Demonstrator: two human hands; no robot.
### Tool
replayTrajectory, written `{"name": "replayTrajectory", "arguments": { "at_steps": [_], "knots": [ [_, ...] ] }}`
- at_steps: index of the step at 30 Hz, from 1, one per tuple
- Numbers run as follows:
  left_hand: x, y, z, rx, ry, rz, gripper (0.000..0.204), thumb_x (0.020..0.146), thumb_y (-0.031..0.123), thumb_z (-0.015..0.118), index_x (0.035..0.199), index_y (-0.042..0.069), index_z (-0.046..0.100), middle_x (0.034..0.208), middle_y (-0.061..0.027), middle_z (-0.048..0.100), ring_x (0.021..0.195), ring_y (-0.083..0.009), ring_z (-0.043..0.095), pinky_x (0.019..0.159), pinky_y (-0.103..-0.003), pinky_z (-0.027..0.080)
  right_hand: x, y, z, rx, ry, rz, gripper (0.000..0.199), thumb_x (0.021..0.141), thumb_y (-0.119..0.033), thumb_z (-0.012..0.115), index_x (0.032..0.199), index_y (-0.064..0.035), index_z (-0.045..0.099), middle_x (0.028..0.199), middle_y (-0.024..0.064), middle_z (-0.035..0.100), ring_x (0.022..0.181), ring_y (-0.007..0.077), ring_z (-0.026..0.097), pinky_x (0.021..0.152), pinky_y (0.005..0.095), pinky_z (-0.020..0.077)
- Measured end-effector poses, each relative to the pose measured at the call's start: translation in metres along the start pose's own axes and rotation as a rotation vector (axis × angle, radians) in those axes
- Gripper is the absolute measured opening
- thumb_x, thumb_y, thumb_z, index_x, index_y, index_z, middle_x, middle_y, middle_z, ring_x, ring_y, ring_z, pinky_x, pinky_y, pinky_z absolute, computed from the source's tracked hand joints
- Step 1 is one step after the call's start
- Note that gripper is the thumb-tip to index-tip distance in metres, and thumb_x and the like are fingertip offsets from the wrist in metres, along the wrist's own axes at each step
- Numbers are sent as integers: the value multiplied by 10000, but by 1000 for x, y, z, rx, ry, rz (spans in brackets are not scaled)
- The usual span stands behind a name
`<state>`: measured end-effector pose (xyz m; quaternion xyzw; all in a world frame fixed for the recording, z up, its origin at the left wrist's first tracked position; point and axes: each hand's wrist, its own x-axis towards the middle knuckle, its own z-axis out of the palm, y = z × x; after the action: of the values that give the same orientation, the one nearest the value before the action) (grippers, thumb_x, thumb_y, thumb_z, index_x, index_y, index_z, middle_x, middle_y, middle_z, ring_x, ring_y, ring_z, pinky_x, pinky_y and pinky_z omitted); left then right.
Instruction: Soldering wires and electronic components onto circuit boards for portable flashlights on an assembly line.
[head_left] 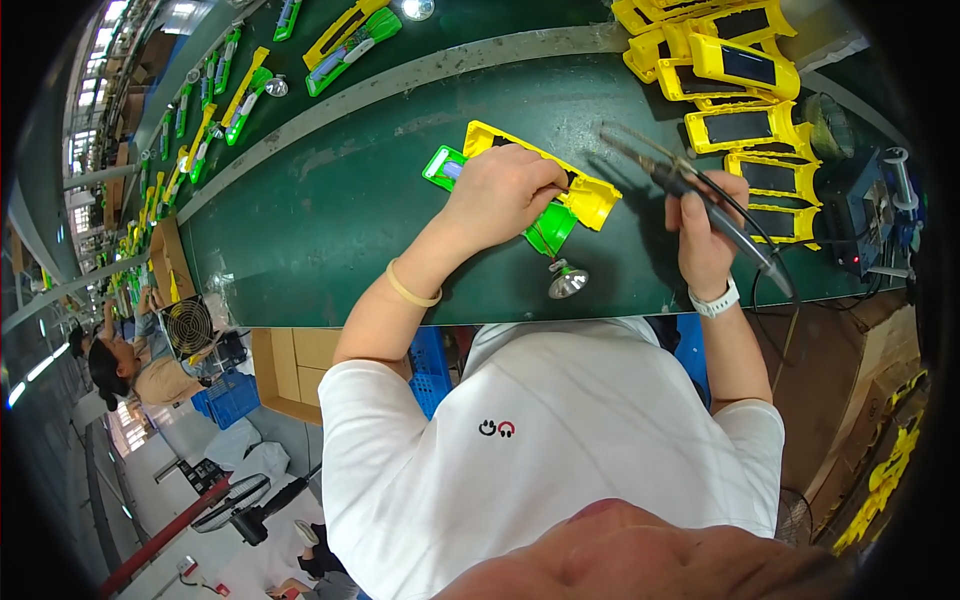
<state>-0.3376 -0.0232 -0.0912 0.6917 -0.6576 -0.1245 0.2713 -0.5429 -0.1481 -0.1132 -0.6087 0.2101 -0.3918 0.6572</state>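
Note:
On the green bench in front of me lie a yellow plastic casing half (597, 205) and a green casing half (550, 231) with a blue cylinder at its far end. A round silver lamp reflector (568, 281) rests beside the green half, joined to it by a thin wire. My left hand (503, 195) is over both halves, its fingertips pinched at the yellow one's inner edge; what is between them is too small to make out. Raised to the right, my right hand (703, 235) grips a black-handled soldering iron (735, 232), its metal tip pointing left, apart from the casings.
Yellow casings with dark panels (740, 125) are piled at the far right. Near them stand a soldering station (850, 235) and a cable. Beyond a metal rail (440, 62), green and yellow assemblies (350, 50) line the bench. A person (150, 370) sits at far left, near a fan (190, 322).

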Motion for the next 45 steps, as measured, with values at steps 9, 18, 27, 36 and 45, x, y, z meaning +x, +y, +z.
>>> {"name": "replayTrajectory", "arguments": {
  "at_steps": [9,18,27,36,45],
  "knots": [
    [7,1,-10,27,-182,-5,91,699,71,624,789,84,633,753,-57,590,763,-245,579,644,-352,477,-22,5,-14,-141,-131,101,240,807,-52,610,892,-41,386,768,62,496,614,87,417,572,231,382],
    [11,6,-5,51,-161,1,67,704,54,604,771,59,605,715,-89,546,734,-272,555,638,-377,463,-15,7,-10,-288,-157,58,248,778,-91,666,859,-20,442,764,82,576,651,106,521,589,253,438],
    [12,6,-5,58,-186,-26,67,715,66,598,780,56,610,727,-93,551,745,-277,557,646,-383,461,-23,7,-17,-341,-137,48,238,799,-123,657,881,-33,452,723,48,523,608,106,489,555,244,421],
    [11,6,0,71,-111,-6,37,694,54,597,718,38,621,684,-111,572,705,-284,580,652,-379,480,-5,0,27,63,-31,234,263,914,-96,515,1043,-19,299,1001,175,541,938,251,624,789,313,535],
    [5,1,-16,13,-11,73,148,699,85,670,845,62,656,779,-78,602,700,-225,579,629,-354,473,-3,3,28,88,-13,216,258,917,-103,514,1043,-17,305,978,149,538,926,243,629,781,303,534]
  ]
}}
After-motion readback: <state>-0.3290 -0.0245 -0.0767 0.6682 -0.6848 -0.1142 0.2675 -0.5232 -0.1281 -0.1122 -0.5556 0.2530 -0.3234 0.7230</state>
